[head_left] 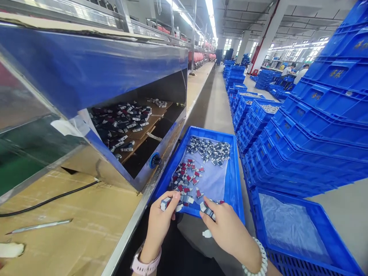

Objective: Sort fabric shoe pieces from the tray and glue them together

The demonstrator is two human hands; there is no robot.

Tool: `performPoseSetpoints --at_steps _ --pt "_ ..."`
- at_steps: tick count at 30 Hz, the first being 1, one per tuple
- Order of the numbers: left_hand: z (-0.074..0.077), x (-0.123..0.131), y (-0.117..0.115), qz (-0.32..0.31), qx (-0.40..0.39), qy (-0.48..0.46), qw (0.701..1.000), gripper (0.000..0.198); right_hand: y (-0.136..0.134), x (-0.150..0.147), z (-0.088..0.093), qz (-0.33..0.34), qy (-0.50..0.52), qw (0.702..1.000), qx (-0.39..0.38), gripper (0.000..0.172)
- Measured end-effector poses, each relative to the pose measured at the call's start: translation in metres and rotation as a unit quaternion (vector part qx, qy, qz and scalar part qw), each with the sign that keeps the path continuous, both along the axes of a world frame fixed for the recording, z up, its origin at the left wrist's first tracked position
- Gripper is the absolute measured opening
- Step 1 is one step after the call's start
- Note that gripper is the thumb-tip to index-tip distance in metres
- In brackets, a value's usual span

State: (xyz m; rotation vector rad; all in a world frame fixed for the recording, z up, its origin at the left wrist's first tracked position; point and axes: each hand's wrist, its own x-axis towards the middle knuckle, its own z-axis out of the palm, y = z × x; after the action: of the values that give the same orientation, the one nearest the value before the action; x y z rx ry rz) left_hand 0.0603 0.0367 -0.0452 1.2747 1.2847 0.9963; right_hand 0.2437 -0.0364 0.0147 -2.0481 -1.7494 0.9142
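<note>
My left hand (163, 212), with a pink watch at the wrist, pinches small dark-blue and white painted pieces (186, 199) over the near edge of a blue crate (239, 180). To its right, my right hand (222, 222) is closed on similar dark and white pieces (207, 210); a white tip shows below its fingers. How many pieces each hand has is hard to tell. Inside the crate, on a pale plastic sheet (214, 180), lie red and white pieces (186, 178) at the left and a pile of dark-blue and white pieces (209, 149) at the far end.
Left of the crate stands a blue metal housing (115, 73) over a bench, with many small pieces (126, 119) inside and a knob (155, 160). A brush (40, 226) lies on the bench. Tall stacked blue crates (313, 142) and a plastic-lined crate (293, 226) line the right.
</note>
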Motion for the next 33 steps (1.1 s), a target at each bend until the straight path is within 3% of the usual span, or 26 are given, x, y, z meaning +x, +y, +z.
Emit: performPoseSetpoints --at_steps 6,9,14,17,21,24,28,30,33 --pt "0.007 0.001 -0.004 -0.003 0.011 0.019 1.000 0.042 0.004 0.000 -0.006 -0.006 0.010 1.000 0.014 0.053" --pt "0.010 -0.001 -0.005 -0.014 0.010 0.022 1.000 0.040 0.011 0.005 -0.021 -0.041 0.136 0.989 0.027 0.047" --pt "0.007 0.000 -0.002 -0.080 -0.019 0.000 0.997 0.039 0.022 0.003 -0.054 -0.080 0.376 0.922 -0.052 0.061" --pt "0.000 0.007 -0.002 -0.090 -0.025 -0.015 0.995 0.039 0.024 -0.016 -0.069 -0.093 0.493 0.860 -0.092 0.072" --pt "-0.007 0.014 -0.003 -0.045 -0.028 -0.045 0.998 0.040 0.027 -0.052 -0.086 -0.167 0.535 0.828 -0.034 0.078" --pt "-0.008 0.012 -0.001 0.003 -0.031 -0.098 0.995 0.044 0.034 -0.065 -0.094 -0.182 0.548 0.816 0.006 0.076" --pt "-0.001 0.002 -0.003 0.050 -0.064 -0.207 0.975 0.047 0.039 -0.063 -0.101 -0.156 0.556 0.816 0.025 0.066" --pt "0.004 -0.002 -0.007 0.046 -0.095 -0.263 0.959 0.046 0.040 -0.058 -0.099 -0.121 0.536 0.835 0.029 0.063" --pt "0.008 -0.005 -0.015 0.025 -0.153 -0.328 0.932 0.046 0.040 -0.052 -0.086 -0.011 0.498 0.864 0.073 0.051"
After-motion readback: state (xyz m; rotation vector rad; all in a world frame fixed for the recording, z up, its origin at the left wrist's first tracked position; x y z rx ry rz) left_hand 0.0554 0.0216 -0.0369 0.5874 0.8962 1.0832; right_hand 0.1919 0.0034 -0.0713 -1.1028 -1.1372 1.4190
